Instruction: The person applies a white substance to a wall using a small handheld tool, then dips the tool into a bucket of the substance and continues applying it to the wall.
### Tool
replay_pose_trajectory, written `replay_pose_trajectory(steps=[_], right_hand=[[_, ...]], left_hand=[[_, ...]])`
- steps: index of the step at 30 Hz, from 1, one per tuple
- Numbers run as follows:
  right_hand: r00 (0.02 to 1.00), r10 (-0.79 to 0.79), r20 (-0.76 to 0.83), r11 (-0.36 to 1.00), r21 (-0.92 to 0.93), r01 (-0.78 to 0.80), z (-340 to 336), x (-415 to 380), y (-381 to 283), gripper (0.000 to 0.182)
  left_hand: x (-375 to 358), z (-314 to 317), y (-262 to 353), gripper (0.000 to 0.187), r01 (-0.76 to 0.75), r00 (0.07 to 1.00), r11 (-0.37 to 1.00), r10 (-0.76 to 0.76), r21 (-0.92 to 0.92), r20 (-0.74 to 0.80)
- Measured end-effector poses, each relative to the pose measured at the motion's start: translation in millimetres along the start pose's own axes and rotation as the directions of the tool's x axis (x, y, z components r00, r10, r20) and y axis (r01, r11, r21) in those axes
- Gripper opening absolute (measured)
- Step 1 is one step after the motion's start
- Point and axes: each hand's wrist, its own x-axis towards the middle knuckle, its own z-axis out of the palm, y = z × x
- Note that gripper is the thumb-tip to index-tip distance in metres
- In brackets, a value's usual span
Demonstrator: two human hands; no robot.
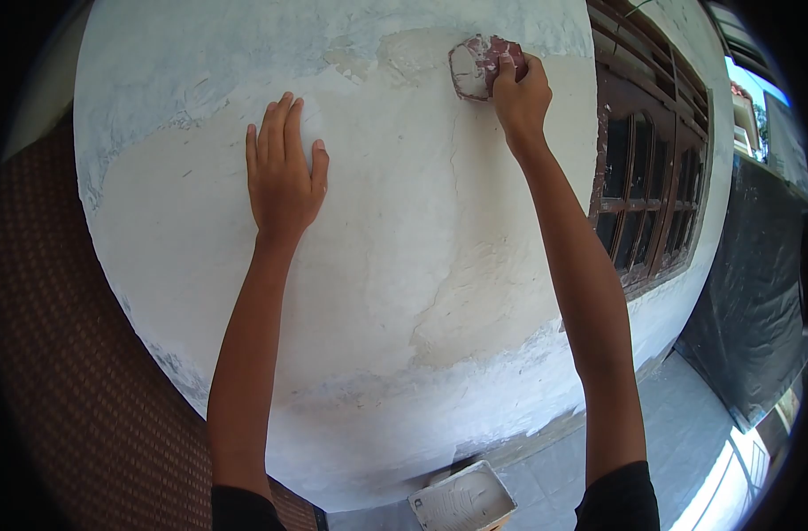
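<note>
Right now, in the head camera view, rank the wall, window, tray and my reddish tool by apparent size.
1. Wall
2. Window
3. Tray and reddish tool: close; the right hand partly covers the tool, so I won't rank them.

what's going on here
A person's right hand grips a reddish-brown flat tool, smeared with pale paste, up at the patchy wall. The left hand is open, palm toward the wall, and holds nothing. Below, a tray with pale paste in it sits near the foot of the wall.
</note>
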Motion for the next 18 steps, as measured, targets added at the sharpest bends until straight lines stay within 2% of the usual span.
replay_pose_trajectory(steps=[1, 2, 5, 7, 9, 10, 12, 13, 15, 16, 17, 18], right_hand=[[0.992, 0.120, -0.042, 0.992, -0.021, -0.121, -0.5, 2.9, 2.6, 0.033], [0.992, 0.117, -0.040, 0.993, -0.019, -0.118, 0.9, 3.1, 1.5, 0.033], [0.994, 0.102, -0.032, 0.960, 0.267, -0.090, 3.2, 1.7, 1.7, 0.033], [0.986, -0.121, 0.117, 0.993, 0.016, 0.120, 5.6, -3.8, 4.7, 0.033], [0.992, 0.117, 0.045, 0.993, -0.012, -0.117, 3.8, 7.5, 5.9, 0.034], [0.992, 0.118, 0.047, 0.993, -0.013, -0.117, 3.8, 9.6, 7.5, 0.034], [0.967, 0.237, -0.097, 0.935, 0.294, -0.200, 0.8, 12.6, -3.2, 0.033], [0.966, 0.239, -0.098, 0.935, 0.293, -0.201, 1.8, 8.0, -5.4, 0.033], [0.993, -0.097, 0.074, 0.985, 0.148, 0.085, 6.8, -0.6, -5.4, 0.032], [0.986, -0.101, 0.136, 0.995, 0.017, 0.100, 7.0, -0.1, -2.6, 0.033], [0.986, -0.100, 0.136, 0.995, 0.016, 0.099, 4.9, 3.8, -1.8, 0.033], [0.998, 0.049, 0.040, 0.998, 0.028, -0.050, 1.4, 9.5, -1.8, 0.034]], left_hand=[[-0.6, -0.3, 0.2, 0.054, 0.002, 1.000, 1.000, -0.002, 0.001, 0.000], [-0.4, -0.6, 0.9, 0.054, 0.008, 1.000, 1.000, -0.008, 0.002, 0.005], [0.6, -0.3, 0.2, 0.054, 0.010, 1.000, 1.000, -0.010, 0.002, 0.006], [0.0, 0.3, 0.1, 0.054, 0.006, 1.000, 1.000, -0.006, -0.001, 0.008], [0.1, 0.2, -0.8, 0.053, -0.002, 1.000, 1.000, 0.002, -0.005, -0.001], [-0.8, -0.2, -0.3, 0.053, -0.001, 1.000, 1.000, 0.001, -0.004, 0.000], [0.2, -0.7, 1.2, 0.053, 0.009, 1.000, 1.000, -0.009, 0.005, 0.003], [-0.1, -0.4, 1.0, 0.053, 0.008, 1.000, 1.000, -0.008, 0.003, 0.004], [0.3, 0.2, -0.2, 0.053, 0.000, 1.000, 1.000, 0.000, 0.010, 0.004], [0.2, 0.6, 0.1, 0.053, -0.002, 1.000, 1.000, 0.002, 0.009, 0.005], [0.2, 0.4, 0.2, 0.053, -0.001, 1.000, 1.000, 0.001, 0.009, 0.004], [0.4, 0.0, -0.1, 0.053, 0.000, 1.000, 1.000, 0.000, 0.009, 0.002]])
